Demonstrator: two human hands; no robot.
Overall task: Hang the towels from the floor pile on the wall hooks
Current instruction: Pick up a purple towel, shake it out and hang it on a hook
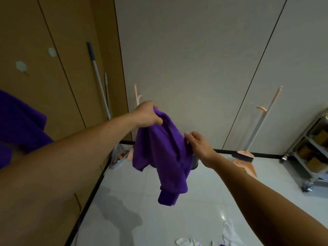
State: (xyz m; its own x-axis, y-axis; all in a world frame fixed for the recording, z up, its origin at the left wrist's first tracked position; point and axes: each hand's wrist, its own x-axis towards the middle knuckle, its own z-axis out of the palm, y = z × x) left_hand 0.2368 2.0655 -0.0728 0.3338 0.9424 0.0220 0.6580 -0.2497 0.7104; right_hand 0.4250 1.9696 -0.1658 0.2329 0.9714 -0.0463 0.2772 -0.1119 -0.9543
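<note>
**One towel in hand, more on the floor**

The left hand [147,115] is raised in front of the pale wall [195,50], its fingers and thumb clamped round a bunched top corner of a purple towel [159,153]. The towel hangs free in the air from that grip, crumpled and partly folded on itself, its lowest fold well above the white tiled floor [177,219]. The right hand [198,144] is at the towel's right edge. Its thumb and fingertips are against the cloth, but I cannot tell whether they pinch it or only touch it.

On the brown wall to the left sit two small pale wall hooks [52,52], both apparently bare and well apart from the held towel. Lower on that wall, cut off by the picture's left edge, is a second purple cloth [19,121]. It is probably a towel already hung, though no hook shows above it.

The floor pile [229,233] lies at the near edge of the floor, with white pieces and a hint of purple, so several towels appear to be left.

By my reading the task is at an early-to-middle stage. One towel may be up, this one is lifted and being spread or sorted for a hook, and the pile has yet to be cleared.
</note>
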